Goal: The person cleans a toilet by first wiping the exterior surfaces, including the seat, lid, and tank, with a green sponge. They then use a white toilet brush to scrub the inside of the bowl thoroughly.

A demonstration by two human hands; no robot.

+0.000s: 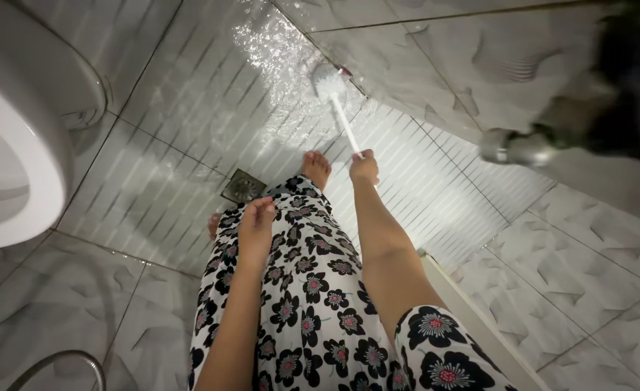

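Brush (338, 108): white, long handle, head pressed on wet floor tiles (189, 108) at wall base. Right hand (364, 169) clamped round handle end. Left hand (256, 221) loose, fingers apart, resting on floral dress (312, 289) at knee. Bare foot (317, 168) nr drain (244, 187); toilet (15, 145) to left. Risk: wet tiles, foot likely to slip.
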